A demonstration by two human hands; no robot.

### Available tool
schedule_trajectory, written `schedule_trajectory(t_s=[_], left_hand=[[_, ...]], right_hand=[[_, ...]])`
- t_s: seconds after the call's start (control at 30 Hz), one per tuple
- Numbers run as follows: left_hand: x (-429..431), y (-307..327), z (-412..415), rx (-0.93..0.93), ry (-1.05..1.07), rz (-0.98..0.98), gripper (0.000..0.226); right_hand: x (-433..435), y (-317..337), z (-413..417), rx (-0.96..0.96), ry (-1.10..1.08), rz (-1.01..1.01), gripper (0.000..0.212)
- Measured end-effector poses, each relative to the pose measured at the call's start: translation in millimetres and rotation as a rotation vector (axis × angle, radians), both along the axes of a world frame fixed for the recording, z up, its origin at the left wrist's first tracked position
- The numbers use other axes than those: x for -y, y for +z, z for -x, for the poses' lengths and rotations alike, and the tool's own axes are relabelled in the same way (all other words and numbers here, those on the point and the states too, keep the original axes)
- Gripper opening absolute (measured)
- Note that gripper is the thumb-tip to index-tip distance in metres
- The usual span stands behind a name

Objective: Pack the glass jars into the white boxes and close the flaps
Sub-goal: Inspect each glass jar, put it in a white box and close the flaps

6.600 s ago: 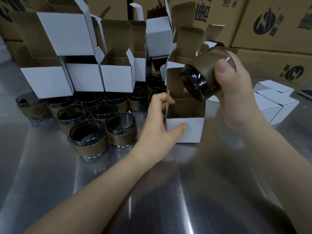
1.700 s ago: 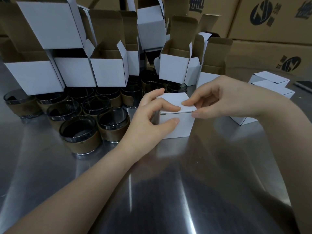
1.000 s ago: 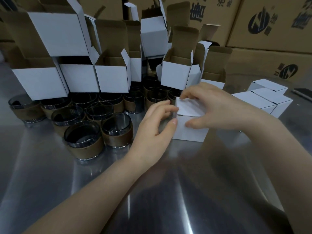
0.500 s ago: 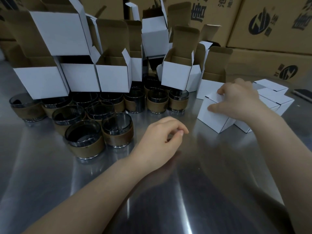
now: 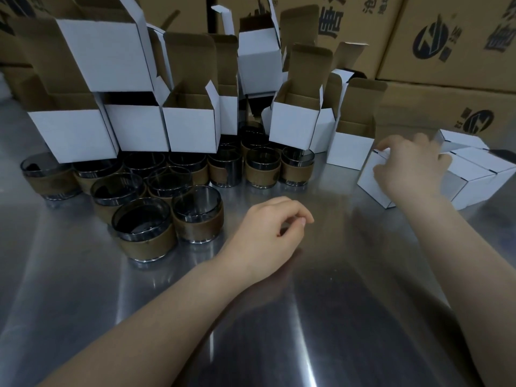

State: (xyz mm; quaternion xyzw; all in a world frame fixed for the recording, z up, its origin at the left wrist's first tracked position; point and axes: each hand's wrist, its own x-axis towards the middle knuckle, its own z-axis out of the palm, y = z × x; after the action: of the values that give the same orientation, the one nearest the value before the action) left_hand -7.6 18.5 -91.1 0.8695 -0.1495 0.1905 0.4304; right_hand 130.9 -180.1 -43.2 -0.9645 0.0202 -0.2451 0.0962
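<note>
Okay, the closed white box (image 5: pixel 370 178) sits on the desk (image 5: pixel 307 317) at right, just beside a cluster of other closed white boxes (image 5: pixel 474 174). The right hand (image 5: pixel 410 169) grips it, fingers (image 5: pixel 391 141) curled over its top edge. The left hand (image 5: pixel 268 233) is over mid-desk, fingers loosely curled, holding nothing. Brown cartons (image 5: pixel 446 37) behind show a round black logo and cropped black Chinese characters. The box is plain white, dark seams, flaps shut. Brown-banded glass jars (image 5: pixel 143 229) and open white boxes (image 5: pixel 190 129) stand at left.

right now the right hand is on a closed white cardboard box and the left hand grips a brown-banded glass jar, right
No: the head view shows the left hand empty, loosely curled; the right hand is on the closed white cardboard box.
</note>
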Motion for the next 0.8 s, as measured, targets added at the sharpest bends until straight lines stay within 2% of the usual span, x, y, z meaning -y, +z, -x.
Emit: schedule_trajectory(t_s=[0.1,0.2,0.33,0.43,0.7,0.8], left_hand=[[0,0,-1,0.005,0.005,-0.001,0.018],[-1,-1,-2,0.016,0.010,0.002,0.018],[-1,0,-3,0.038,0.025,-0.006,0.017],[-1,1,-3,0.046,0.032,-0.008,0.017],[-1,1,-3,0.048,0.046,0.012,0.016],[-1,1,-3,0.044,0.053,0.008,0.017]], right_hand=[[-8,-6,3,0.152,0.130,-0.006,0.050],[-23,-10,6,0.208,0.314,-0.020,0.043],[-46,-28,12,-0.009,0.533,-0.129,0.050],[-53,-42,12,-0.141,0.580,-0.169,0.052],[-53,-43,10,-0.139,0.668,-0.343,0.025],[-53,-41,13,-0.176,0.680,-0.423,0.023]])
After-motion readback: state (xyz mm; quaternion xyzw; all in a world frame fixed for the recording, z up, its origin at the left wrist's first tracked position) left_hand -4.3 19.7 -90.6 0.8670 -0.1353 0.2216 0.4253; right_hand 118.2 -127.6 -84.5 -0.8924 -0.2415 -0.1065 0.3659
